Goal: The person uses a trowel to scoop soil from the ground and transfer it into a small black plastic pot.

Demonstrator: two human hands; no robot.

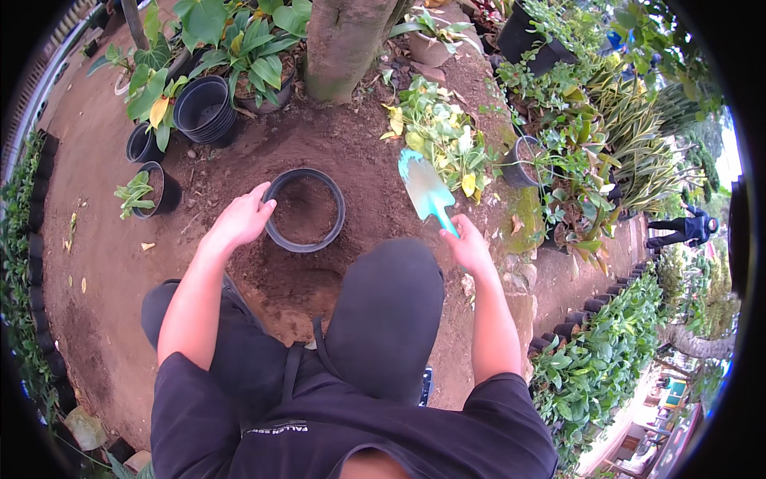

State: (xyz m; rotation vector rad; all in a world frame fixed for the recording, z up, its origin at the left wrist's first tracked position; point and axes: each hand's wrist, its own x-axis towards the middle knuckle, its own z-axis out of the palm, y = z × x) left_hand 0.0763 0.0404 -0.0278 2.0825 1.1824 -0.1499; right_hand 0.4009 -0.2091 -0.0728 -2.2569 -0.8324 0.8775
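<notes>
A round black plastic pot (339, 227) stands on the soil before my knees, with brown soil inside it. My left hand (242, 215) is closed on its left rim, thumb and fingers pinching the edge. Off to the right of the pot, my right hand (467, 243) grips the handle of a turquoise hand trowel (427, 190). The trowel's blade points up and away from me, its paint worn and dirt-stained in the middle. It is held apart from the pot, near a leafy plant with yellowing leaves (437, 132).
Stacked black pots (205, 112) and a small potted seedling (155, 191) stand at the left. A tree trunk (339, 48) rises at the far side. Mossy stone edging (523, 231) and dense plants line the right. Another person (690, 227) is in the distance at the far right.
</notes>
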